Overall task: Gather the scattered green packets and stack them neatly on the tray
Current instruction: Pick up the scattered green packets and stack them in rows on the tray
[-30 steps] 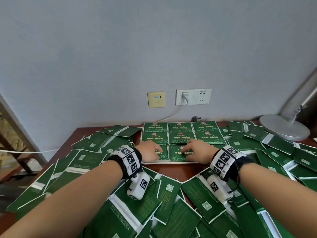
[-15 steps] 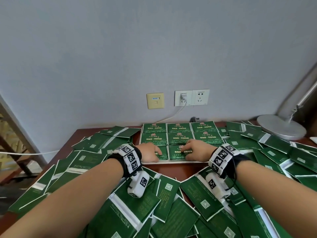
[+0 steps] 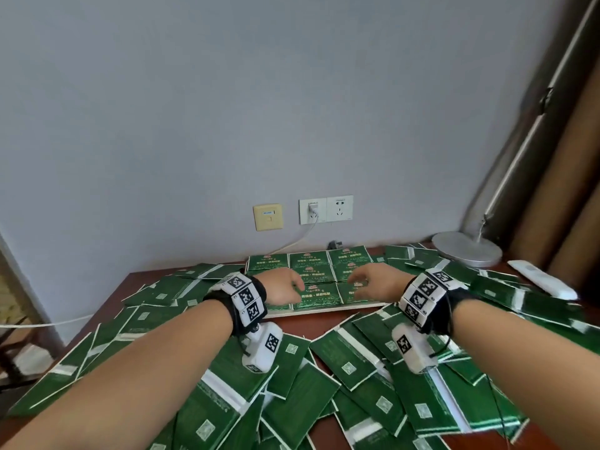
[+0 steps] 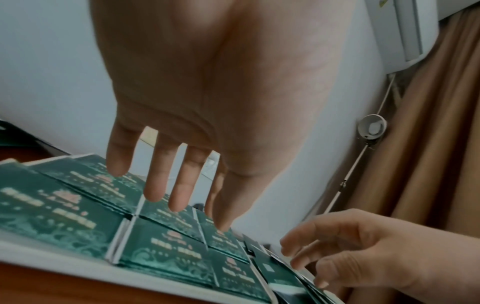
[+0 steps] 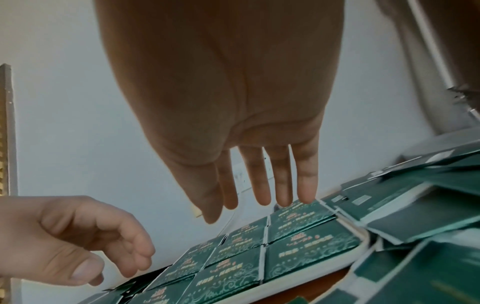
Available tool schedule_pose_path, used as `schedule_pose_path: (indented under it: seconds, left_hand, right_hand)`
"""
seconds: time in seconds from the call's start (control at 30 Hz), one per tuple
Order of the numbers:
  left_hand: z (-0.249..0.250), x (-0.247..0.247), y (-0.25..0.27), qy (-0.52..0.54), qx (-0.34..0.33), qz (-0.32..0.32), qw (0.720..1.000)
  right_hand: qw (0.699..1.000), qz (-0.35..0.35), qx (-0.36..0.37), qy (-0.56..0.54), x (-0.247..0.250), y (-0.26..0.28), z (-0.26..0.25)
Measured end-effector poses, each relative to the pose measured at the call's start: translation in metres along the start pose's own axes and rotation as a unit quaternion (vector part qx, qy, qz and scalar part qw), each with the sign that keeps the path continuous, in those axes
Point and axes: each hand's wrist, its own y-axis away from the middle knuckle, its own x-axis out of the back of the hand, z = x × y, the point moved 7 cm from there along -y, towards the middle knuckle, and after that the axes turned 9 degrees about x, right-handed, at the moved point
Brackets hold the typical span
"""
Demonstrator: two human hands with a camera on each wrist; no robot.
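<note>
A white tray point(image 3: 324, 310) by the wall holds green packets point(image 3: 316, 295) laid in three rows of three. Loose green packets point(image 3: 344, 355) cover the brown table on every side of it. My left hand point(image 3: 295, 287) hovers over the tray's front left and holds nothing; in the left wrist view its fingers point(image 4: 179, 197) hang straight just above the packets. My right hand point(image 3: 357, 284) hovers over the front right, also with nothing in it. The right wrist view shows its fingers point(image 5: 259, 191) straight above the tray rim point(image 5: 311, 275).
A round silver lamp base point(image 3: 467, 251) and a white remote point(image 3: 542, 280) sit at the back right. A plugged-in cable runs down from the wall socket point(image 3: 313, 211) behind the tray. A brown curtain point(image 3: 571, 190) hangs at the right. The table's left edge point(image 3: 107, 306) drops off.
Both hands have lifted off the tray's front-row packets, which they were touching, and now hover above them with fingers loosened. The head view has shifted a little.
</note>
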Motion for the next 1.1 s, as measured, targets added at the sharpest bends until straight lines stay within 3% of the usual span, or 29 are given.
schedule_pose_path:
  seconds: [0.37, 0.57, 0.77, 1.1]
  left_hand:
    - [0.081, -0.044, 0.007, -0.037, -0.053, -0.013, 0.998]
    - [0.094, -0.07, -0.009, -0.035, -0.042, -0.029, 0.998]
    - [0.084, -0.085, -0.024, -0.036, -0.015, -0.022, 0.999]
    - [0.082, -0.092, -0.034, 0.019, 0.008, -0.024, 1.0]
  right_hand:
    - [0.996, 0.02, -0.084, 0.008, 0.009, 0.088, 0.058]
    - [0.992, -0.002, -0.122, 0.03, 0.004, 0.111, 0.09]
    - [0.992, -0.011, -0.121, 0.036, -0.007, 0.108, 0.103]
    - [0.993, -0.07, -0.065, 0.074, -0.039, 0.074, 0.083]
